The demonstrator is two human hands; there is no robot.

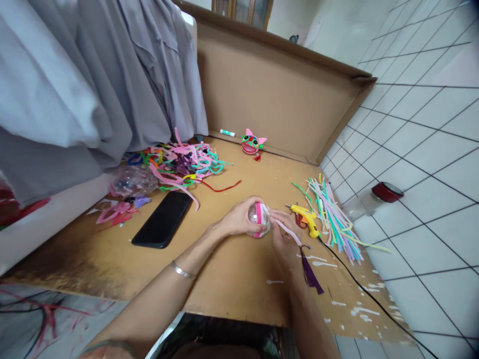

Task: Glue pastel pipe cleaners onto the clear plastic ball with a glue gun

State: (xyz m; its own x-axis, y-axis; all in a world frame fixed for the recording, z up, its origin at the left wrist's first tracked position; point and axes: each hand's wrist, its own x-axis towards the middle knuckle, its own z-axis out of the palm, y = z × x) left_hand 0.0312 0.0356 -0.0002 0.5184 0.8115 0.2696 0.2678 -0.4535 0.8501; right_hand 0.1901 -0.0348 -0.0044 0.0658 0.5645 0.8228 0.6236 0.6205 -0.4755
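Observation:
My left hand (240,217) is closed around a small clear plastic ball (257,213) wrapped with bands of pink and white pipe cleaner. On the ball's right side, my right hand (283,234) pinches a pale pink pipe cleaner (289,232), whose loose end points down to the right. One end of this strip seems to lie against the ball. A yellow glue gun (307,218) rests just right of my right hand, its nozzle toward the left. Beside my right wrist lies a dark purple tassel (310,271).
Pastel pipe cleaners (335,219) lie bundled at the right, near a jar with a red lid (387,192). A black phone (162,219) and a tangled pipe-cleaner heap (190,162) are at the left. A finished-looking animal head (252,143) stands at the back. The gun's cord (368,286) runs front right.

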